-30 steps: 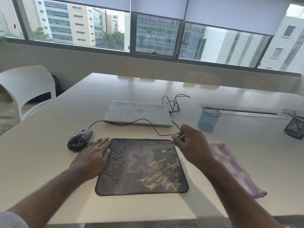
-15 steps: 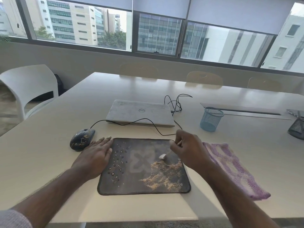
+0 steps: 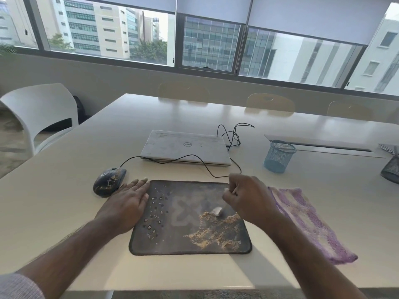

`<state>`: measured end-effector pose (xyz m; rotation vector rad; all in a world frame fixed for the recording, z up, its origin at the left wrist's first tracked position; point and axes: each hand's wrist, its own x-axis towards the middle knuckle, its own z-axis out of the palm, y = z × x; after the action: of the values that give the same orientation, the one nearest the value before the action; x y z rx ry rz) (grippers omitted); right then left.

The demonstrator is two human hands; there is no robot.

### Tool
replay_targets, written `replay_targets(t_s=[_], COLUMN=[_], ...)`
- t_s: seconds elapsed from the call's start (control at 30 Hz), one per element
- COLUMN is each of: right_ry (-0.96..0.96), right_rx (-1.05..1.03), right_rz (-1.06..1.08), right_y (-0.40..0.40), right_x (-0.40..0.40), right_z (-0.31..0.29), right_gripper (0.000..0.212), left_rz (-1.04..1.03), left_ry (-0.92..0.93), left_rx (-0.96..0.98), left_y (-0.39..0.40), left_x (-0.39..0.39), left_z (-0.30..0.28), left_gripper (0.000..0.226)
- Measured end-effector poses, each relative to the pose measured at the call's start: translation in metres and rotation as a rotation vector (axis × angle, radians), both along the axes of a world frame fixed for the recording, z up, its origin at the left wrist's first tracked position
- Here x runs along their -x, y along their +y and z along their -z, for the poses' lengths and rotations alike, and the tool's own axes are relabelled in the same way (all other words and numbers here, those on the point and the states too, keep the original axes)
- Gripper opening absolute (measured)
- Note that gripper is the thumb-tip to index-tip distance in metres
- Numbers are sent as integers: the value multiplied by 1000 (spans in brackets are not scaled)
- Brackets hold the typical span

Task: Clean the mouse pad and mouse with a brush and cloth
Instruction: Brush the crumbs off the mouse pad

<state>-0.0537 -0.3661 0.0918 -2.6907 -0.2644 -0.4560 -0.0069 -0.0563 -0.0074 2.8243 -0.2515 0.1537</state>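
Head view: brushing step in hand. Right hand (image 3: 250, 199) grip pinched on brush (image 3: 216, 211), bristle tip at the crumb pile on mouse pad (image 3: 190, 225). Left hand (image 3: 126, 203) flat, fingers straight, pinning the pad's left edge on the desk (image 3: 64, 201). Next, likely: sweep crumbs off. Dusty mouse (image 3: 109, 184) and cloth (image 3: 306, 221) untouched. Brush handle mostly hidden in the fist.

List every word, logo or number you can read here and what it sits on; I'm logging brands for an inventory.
"DELL": round logo on the lid of the closed laptop, seen upside down from here.
Pale lettering at the near right corner of the mouse pad: too blurred and partly under crumbs to read.
Large pale X-like mark at the pad's middle: a graphic, not text.
Mouse, mesh cup, cloth: no text visible.
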Motion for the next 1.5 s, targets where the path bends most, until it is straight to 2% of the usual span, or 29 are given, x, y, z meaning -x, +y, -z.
replay_targets(t_s=[0.1,0.23,0.37,0.47,0.53,0.63,0.77,0.9,0.97,1.07,1.2,1.33,1.43,1.5], right_ry=[14,-85,-17,32,-25,-119,-21,73,11,-75,8,35,-62,-56], right_rx=[-2,-163,-124,-47,-46,-162,-108,-13,-23,-143,-68,4,-95,-145], right_rz=[-2,26,15,19,23,28,-17,14,24,15,-9,-24,-1,-8], right_y=[-4,4,5,-1,-1,5,13,3,3,13,21,15,18,25], right_x=[-1,-4,-2,-1,-1,-3,0,2,0,-1,2,5,2,1], right_z=[-16,-8,8,-5,-13,-11,4,-14,-20,-13,3,-12,-16,-10], right_gripper=[31,35,37,31,30,33,35,28,30,33,35,31,31,33], left_rz=[-6,-13,-12,-9,-11,-12,-7,-4,-2,-5,-4,-2,-2,-1], left_ry=[0,0,3,4,5,2,1,-1,-5,-6,-4,-7,-12,-11], left_rx=[-7,1,0,-3,-4,-10,-5,-13,-13,-14,-10,-3,3,0], left_y=[-1,-2,-2,-3,-3,-2,-2,-1,-2,-1,0,0,0,0], left_x=[1,2,2,3,3,3,2,1,1,0,-1,-2,-2,-1], left_z=[-1,-2,-3,-4,-3,-3,-3,-1,-1,-1,1,3,3,3], left_gripper=[54,53,54,54,53,53,54,54,54,54,54,54,54,54])
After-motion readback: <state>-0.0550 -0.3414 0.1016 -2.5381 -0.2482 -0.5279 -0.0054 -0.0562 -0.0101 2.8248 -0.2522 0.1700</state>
